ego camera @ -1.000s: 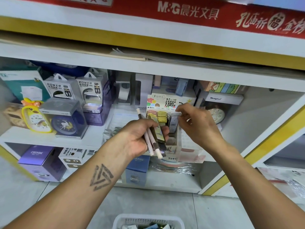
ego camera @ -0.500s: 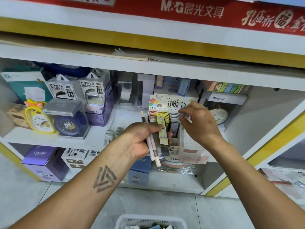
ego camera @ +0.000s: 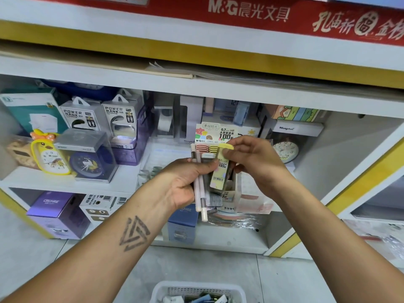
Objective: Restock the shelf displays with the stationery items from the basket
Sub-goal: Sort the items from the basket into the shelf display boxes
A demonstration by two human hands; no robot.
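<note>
Yellow plastic is what the right hand [ego camera: 251,158] pinches: the rounded cap end of a slim lead case [ego camera: 221,169], thumb and forefinger closed on its top. The case stands nearly upright, long axis running top to bottom, its lower end still lying against the bundle in the left hand [ego camera: 185,182]. That hand is curled round a clutch of pens [ego camera: 200,193] and a few more flat cases, the pens also roughly vertical with their pale tips pointing down.

The relation that matters, I judge, is this: the display box [ego camera: 218,136] with its rows of pink and yellow cases sits directly behind and just above both hands, on the middle shelf [ego camera: 122,176]. The right hand is the nearer one to its slots, so a short lift and a forward reach should seat the case, kept upright to match the ones already racked.

Writing is plentiful. The red banner [ego camera: 249,12] overhead reads "M&G" followed by Chinese characters. The display card shows "0.7mm/HB" and a large "100" (the same "100" shows on the held case). Two boxes at left say "POWER BANK" [ego camera: 74,115], a white box at right says "Henghui", and purple boxes below read "CRUHRE". At the bottom edge, the white basket [ego camera: 166,291] on the floor still holds stock.
</note>
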